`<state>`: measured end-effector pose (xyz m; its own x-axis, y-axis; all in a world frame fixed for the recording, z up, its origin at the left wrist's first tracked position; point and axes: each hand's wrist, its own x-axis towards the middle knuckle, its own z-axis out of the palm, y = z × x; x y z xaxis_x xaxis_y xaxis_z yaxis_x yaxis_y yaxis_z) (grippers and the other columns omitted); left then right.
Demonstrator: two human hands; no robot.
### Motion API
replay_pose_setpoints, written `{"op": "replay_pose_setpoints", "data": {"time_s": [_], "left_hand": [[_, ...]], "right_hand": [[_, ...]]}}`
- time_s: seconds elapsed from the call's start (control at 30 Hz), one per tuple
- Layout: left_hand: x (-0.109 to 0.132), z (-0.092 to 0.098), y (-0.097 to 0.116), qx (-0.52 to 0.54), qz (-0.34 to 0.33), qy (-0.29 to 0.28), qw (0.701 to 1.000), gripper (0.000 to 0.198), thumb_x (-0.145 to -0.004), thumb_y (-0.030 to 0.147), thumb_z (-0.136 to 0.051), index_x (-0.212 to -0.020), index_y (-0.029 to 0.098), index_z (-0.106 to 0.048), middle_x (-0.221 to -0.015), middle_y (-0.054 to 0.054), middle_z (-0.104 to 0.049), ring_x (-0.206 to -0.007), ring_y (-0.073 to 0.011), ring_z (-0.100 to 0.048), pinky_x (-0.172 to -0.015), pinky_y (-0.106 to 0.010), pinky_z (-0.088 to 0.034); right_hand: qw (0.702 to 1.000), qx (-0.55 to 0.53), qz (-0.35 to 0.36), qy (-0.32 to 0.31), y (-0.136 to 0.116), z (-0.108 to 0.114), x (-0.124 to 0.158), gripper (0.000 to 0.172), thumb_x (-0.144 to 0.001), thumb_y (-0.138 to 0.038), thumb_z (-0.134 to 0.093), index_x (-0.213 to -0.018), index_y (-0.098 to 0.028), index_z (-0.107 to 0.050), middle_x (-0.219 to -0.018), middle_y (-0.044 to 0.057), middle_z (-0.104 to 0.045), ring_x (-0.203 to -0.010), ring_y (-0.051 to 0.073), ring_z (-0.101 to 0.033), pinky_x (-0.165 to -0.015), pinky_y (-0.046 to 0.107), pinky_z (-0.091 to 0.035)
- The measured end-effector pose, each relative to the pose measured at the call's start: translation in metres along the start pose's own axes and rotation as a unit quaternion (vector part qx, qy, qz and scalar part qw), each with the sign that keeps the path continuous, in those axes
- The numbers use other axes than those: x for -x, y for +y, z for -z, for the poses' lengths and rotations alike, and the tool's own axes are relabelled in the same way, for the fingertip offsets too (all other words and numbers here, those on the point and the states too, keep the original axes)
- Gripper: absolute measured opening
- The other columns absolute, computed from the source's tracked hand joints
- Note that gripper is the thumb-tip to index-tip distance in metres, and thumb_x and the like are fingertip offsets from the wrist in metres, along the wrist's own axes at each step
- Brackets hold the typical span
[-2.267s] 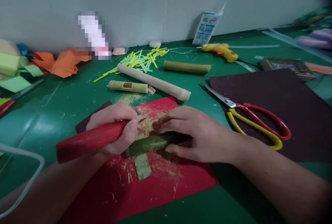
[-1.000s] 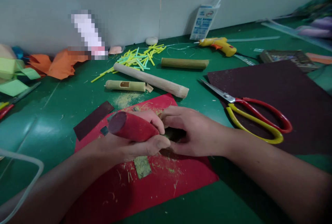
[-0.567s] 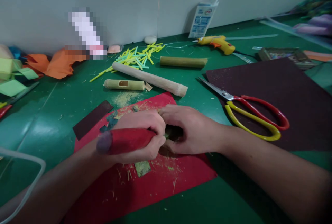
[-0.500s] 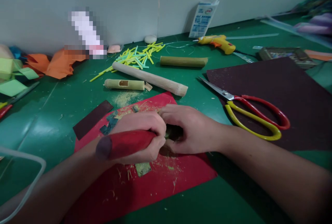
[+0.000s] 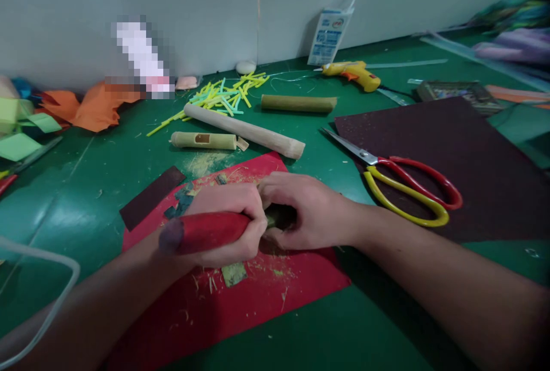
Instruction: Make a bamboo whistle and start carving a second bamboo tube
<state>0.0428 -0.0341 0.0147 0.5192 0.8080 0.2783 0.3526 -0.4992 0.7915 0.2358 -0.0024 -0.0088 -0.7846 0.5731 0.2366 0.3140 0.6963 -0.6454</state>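
Observation:
In the head view, my left hand point(image 5: 232, 222) is closed around the red handle point(image 5: 210, 232) of a tool with a dark butt end. The working end is hidden between my hands. My right hand point(image 5: 307, 210) curls against it, thumb and fingers closed on a greenish piece point(image 5: 272, 219) that looks like bamboo and is mostly covered. Both hands are over a red sheet point(image 5: 301, 285) strewn with shavings. A flat green-and-pale chip point(image 5: 234, 274) lies just below them, and dark bluish scraps point(image 5: 183, 202) are beside my left hand.
Scissors point(image 5: 391, 182) with red and yellow handles lie on a dark sheet point(image 5: 476, 147) at right. Beyond my hands are a notched bamboo tube point(image 5: 219, 141), a pale stick point(image 5: 253, 135), another bamboo tube point(image 5: 298, 104), yellow-green strips point(image 5: 232, 93) and a yellow glue gun point(image 5: 356, 74).
The whole scene has shifted slightly left in view. My hands keep the same grip, and the red handle looks slightly less steep. Nothing has been let go.

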Motion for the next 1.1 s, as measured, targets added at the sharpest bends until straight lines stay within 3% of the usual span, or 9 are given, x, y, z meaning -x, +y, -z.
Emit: {"op": "replay_pose_setpoints", "data": {"time_s": [0.67, 0.97, 1.1], "left_hand": [[0.009, 0.011, 0.001, -0.083, -0.018, 0.020, 0.996, 0.021, -0.073, 0.015, -0.048, -0.053, 0.020, -0.047, -0.053, 0.000, -0.059, -0.052, -0.0124, -0.054, -0.054, -0.028, -0.045], [0.011, 0.011, -0.004, -0.012, -0.074, 0.049, 0.996, 0.017, -0.071, 0.009, -0.052, -0.058, 0.019, -0.051, -0.057, 0.000, -0.063, -0.050, -0.0126, -0.056, -0.053, -0.028, -0.046], [0.014, 0.012, -0.016, 0.056, -0.037, 0.047, 0.997, 0.018, -0.081, 0.016, -0.053, -0.064, 0.020, -0.056, -0.064, 0.000, -0.064, -0.058, -0.0134, -0.059, -0.058, -0.029, -0.049]], "right_hand": [[0.999, -0.008, -0.036, -0.010, -0.004, 0.002, 0.000, 0.024, -0.068, -0.022, -0.069, -0.091, -0.020, -0.066, -0.085, 0.000, -0.064, -0.078, 0.016, -0.057, -0.068, 0.027, -0.041], [1.000, -0.006, -0.027, -0.008, -0.002, 0.002, -0.001, 0.022, -0.069, -0.022, -0.067, -0.091, -0.019, -0.067, -0.088, 0.002, -0.066, -0.080, 0.017, -0.059, -0.070, 0.029, -0.044], [1.000, -0.006, -0.023, -0.005, -0.001, 0.001, 0.000, 0.017, -0.069, -0.022, -0.066, -0.086, -0.020, -0.065, -0.087, 0.002, -0.067, -0.079, 0.017, -0.059, -0.070, 0.029, -0.044]]}}
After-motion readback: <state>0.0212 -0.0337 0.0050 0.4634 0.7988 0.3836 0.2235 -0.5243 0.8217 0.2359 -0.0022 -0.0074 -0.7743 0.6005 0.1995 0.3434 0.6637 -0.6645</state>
